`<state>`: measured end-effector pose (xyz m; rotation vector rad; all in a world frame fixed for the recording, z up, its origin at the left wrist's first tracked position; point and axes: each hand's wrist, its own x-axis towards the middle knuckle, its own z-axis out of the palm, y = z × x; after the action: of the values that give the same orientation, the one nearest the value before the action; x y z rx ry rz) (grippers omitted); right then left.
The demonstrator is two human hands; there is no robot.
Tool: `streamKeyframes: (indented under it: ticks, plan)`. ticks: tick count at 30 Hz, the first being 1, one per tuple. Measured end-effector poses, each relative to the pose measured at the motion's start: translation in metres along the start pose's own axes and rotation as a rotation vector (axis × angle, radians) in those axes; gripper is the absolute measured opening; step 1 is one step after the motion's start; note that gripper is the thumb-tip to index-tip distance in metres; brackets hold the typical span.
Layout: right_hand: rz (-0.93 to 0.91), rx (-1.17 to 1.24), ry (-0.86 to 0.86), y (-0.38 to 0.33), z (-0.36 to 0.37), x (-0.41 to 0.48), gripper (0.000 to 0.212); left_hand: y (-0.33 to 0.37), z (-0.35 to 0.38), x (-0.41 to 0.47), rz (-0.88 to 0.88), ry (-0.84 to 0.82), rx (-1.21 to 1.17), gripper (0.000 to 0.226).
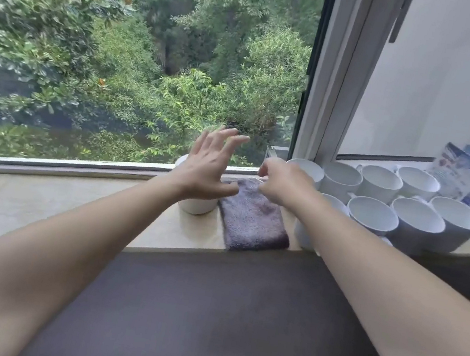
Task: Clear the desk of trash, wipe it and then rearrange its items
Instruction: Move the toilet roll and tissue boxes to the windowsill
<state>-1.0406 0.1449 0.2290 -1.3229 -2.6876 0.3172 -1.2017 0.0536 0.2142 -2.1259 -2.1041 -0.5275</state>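
Fingers of the left hand [206, 172] are spreading straight and loose, grasping nothing, above a round white ceramic cup [195, 208]. Just right of them a folded grey-purple terry cloth [254, 222] is lying on the beige stone sill [35, 199]. The right hand [281, 184] is curling fingers over the cloth's far end; grip unclear.
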Motion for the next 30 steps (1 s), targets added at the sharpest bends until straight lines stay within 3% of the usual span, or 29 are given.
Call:
streamKeyframes:
  ticks: [5,8,13,23,30]
  plan:
    - [0.080,0.029,0.137,0.054,-0.050,-0.010,0.023,0.058,-0.010,0.057,0.143,-0.011,0.191,0.087]
    - [0.188,0.065,0.161,0.105,-0.073,-0.030,0.025,0.104,-0.009,0.089,0.163,-0.033,0.165,0.080]
    - [0.343,0.059,0.193,0.199,-0.097,-0.081,0.027,0.198,0.016,0.139,0.341,-0.073,0.158,0.068]
    - [0.713,0.052,0.252,0.382,-0.143,-0.231,0.023,0.430,0.098,0.203,0.650,-0.135,0.062,0.063]
    - [1.013,0.095,0.317,0.485,-0.142,-0.369,0.016,0.599,0.158,0.200,0.859,-0.220,-0.058,0.063]
